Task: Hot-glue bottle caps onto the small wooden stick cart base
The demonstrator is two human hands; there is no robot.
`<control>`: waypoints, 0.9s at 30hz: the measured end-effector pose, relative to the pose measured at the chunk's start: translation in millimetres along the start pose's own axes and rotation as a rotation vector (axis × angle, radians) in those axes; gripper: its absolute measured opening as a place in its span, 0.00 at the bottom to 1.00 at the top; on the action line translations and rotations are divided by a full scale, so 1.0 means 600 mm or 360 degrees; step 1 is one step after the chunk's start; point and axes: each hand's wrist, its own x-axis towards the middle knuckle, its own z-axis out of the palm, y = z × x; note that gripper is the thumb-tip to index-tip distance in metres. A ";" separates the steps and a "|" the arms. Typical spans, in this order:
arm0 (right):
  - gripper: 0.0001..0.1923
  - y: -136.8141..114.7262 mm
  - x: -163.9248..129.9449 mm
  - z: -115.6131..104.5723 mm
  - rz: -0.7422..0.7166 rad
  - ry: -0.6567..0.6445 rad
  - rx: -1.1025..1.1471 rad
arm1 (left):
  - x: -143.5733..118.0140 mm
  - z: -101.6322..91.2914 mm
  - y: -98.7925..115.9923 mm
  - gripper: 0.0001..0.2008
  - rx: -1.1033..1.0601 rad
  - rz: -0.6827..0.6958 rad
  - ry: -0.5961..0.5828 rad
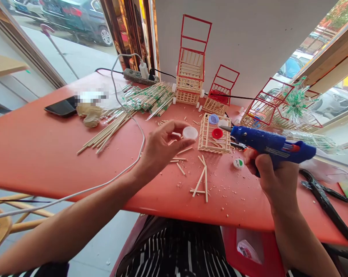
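Note:
Between the thumb and fingers of my left hand (165,144) is a white bottle cap (190,133), held up over the table. My right hand (273,173) grips a blue glue gun (266,141), its nozzle pointing left toward the cap. Behind and between the hands stands a small basket of wooden sticks (214,148). A red cap (217,133) and a pale blue cap (213,119) lie on or in it, partly behind the nozzle. Under the gun, a white and green cap (238,163) rests on the table. Short cut sticks (203,179) lie in front.
Stick-built carts with red handles (194,57) stand along the wall. Bundled sticks (151,98), a power strip (141,77) and a phone (61,109) are at the left back. A white cable (127,165) crosses near my left arm. Black-handled cutters (324,200) lie at the right.

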 end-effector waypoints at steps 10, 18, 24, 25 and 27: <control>0.17 -0.014 0.014 0.010 -0.0156 0.0305 0.0251 | 0.021 -0.039 0.004 0.18 -0.0129 0.0428 0.0391; 0.28 -0.022 0.056 -0.031 -0.0178 0.0850 0.0294 | 0.007 -0.024 0.011 0.18 -0.0074 0.0381 0.0268; 0.30 -0.025 0.062 -0.059 -0.0183 0.1066 0.0279 | 0.003 -0.017 0.014 0.18 -0.0070 0.0369 0.0204; 0.30 -0.024 0.062 -0.060 -0.0195 0.1058 0.0288 | 0.001 -0.014 0.013 0.18 -0.0046 0.0319 0.0127; 0.29 -0.021 0.060 -0.059 -0.0220 0.1012 0.0332 | -0.002 -0.007 0.010 0.18 0.0032 0.0219 -0.0108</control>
